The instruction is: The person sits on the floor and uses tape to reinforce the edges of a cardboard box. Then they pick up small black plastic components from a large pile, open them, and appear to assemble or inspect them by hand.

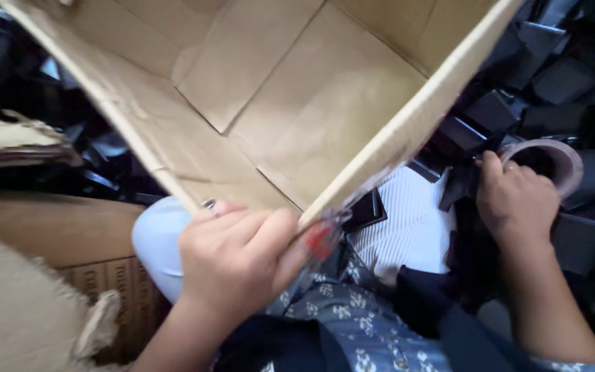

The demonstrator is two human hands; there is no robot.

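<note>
The left hand [239,258] is gripping the open cardboard box [297,103] by its near corner; the right hand [514,200] is closing around a tape roll [552,162], black boxes [559,76] crowding beyond it.

open tan cardboard box [297,103] centre, printed brown carton [98,275] lower left

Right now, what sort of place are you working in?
Probably a packing or small workshop area, with the person seated low. The left hand grips an open, empty cardboard box, the right hand holds a roll of tape, and heaps of small black boxes lie around.
</note>
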